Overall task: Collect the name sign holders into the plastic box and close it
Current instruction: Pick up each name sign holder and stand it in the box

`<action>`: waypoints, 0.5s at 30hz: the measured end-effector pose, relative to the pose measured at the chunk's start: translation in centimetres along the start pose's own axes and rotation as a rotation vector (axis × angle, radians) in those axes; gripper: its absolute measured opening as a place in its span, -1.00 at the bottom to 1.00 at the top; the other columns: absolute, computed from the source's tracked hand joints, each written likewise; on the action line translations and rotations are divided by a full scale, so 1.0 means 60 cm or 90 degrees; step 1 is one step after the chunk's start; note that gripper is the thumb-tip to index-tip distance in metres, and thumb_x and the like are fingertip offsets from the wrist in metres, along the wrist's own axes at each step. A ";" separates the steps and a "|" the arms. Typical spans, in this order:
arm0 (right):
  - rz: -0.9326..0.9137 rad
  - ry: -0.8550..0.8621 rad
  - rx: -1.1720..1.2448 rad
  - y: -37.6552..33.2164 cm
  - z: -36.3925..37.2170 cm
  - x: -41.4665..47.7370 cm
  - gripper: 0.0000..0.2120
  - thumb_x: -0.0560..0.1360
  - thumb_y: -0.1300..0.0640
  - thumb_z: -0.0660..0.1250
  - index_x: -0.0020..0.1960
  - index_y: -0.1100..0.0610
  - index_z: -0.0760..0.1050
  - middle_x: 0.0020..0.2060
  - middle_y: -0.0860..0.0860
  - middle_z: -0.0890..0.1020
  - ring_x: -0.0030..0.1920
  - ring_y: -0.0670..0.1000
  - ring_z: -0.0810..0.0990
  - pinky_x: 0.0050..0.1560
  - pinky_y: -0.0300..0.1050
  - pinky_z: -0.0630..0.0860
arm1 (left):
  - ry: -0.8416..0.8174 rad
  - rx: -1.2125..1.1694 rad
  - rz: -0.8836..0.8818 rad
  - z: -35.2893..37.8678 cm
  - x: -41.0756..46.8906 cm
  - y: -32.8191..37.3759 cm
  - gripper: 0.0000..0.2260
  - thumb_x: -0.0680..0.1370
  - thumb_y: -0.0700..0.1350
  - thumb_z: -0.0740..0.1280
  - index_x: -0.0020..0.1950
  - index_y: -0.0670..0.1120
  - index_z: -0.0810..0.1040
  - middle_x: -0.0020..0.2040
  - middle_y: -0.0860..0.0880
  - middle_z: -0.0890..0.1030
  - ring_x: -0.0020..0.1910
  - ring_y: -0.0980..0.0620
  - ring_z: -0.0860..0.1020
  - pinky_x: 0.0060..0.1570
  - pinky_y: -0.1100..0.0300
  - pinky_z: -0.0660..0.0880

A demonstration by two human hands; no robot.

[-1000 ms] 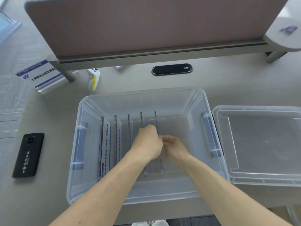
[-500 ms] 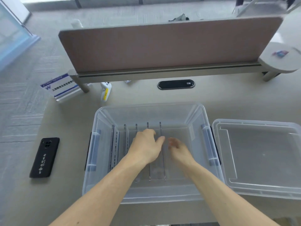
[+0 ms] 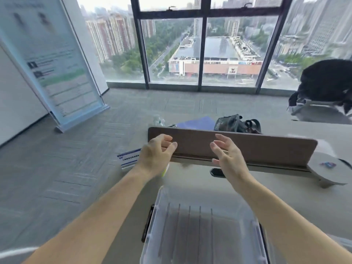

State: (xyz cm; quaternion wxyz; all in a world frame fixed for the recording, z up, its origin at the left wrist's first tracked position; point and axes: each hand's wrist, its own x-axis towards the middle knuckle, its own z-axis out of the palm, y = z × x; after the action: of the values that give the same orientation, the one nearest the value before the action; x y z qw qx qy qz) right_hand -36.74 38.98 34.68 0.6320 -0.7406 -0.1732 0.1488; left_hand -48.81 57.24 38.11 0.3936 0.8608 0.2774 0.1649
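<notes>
Five thin clear sign holders (image 3: 189,225) side by side in open-topped plastic box (image 3: 155,231); left hand (image 3: 156,155), right hand (image 3: 228,159), grip wide.

Bright daylight from the window (image 3: 205,48); motion blur throughout, wide-angle bending at the edges

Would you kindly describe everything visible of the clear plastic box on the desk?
The plastic box is see-through, with rounded corners and a dark latch on its left side. It stands open, without a lid, on the beige desk, its near end cut off by the picture's edge. Inside, five thin sign holders stand on edge in a parallel row. Neither the left hand nor the right hand touches it.
</notes>
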 end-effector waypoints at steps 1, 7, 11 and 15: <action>-0.020 -0.015 0.001 -0.024 0.015 0.004 -0.62 0.57 -0.06 0.36 0.37 -0.15 0.45 0.23 -0.07 0.58 0.22 -0.07 0.60 0.27 0.16 0.58 | 0.014 0.002 -0.004 -0.030 0.003 -0.002 -0.71 0.63 0.01 0.35 0.30 -0.08 0.60 0.07 0.04 0.69 -0.03 0.06 0.66 0.13 0.16 0.57; -0.063 -0.097 -0.009 -0.084 0.136 0.011 -0.55 0.54 -0.10 0.38 0.42 -0.15 0.42 0.24 -0.13 0.59 0.23 -0.14 0.59 0.29 0.10 0.57 | 0.082 0.076 -0.046 -0.192 0.017 -0.078 -0.64 0.67 0.04 0.29 0.42 -0.07 0.53 0.21 0.01 0.64 0.03 0.07 0.56 0.05 0.19 0.42; -0.053 -0.127 -0.021 -0.075 0.230 0.027 -0.52 0.50 -0.12 0.40 0.39 -0.15 0.44 0.21 -0.15 0.60 0.21 -0.15 0.61 0.29 0.11 0.57 | 0.112 0.073 -0.105 -0.265 0.042 -0.173 -0.65 0.67 0.04 0.30 0.40 -0.08 0.54 0.28 -0.04 0.64 0.07 0.03 0.54 0.09 0.11 0.46; -0.029 -0.147 -0.038 -0.054 0.340 0.061 -0.55 0.54 -0.05 0.41 0.40 -0.09 0.45 0.20 -0.12 0.61 0.18 -0.15 0.62 0.29 0.10 0.57 | 0.121 0.014 -0.164 -0.307 0.094 -0.291 -0.68 0.65 0.04 0.32 0.35 -0.07 0.57 0.19 -0.03 0.64 0.09 -0.08 0.63 0.09 0.06 0.55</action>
State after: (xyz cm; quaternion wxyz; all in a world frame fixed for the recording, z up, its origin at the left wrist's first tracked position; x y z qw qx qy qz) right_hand -42.62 59.11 34.69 0.5885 -0.7329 -0.2659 0.2138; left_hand -59.66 80.83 36.80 0.3739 0.8027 0.4236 0.1907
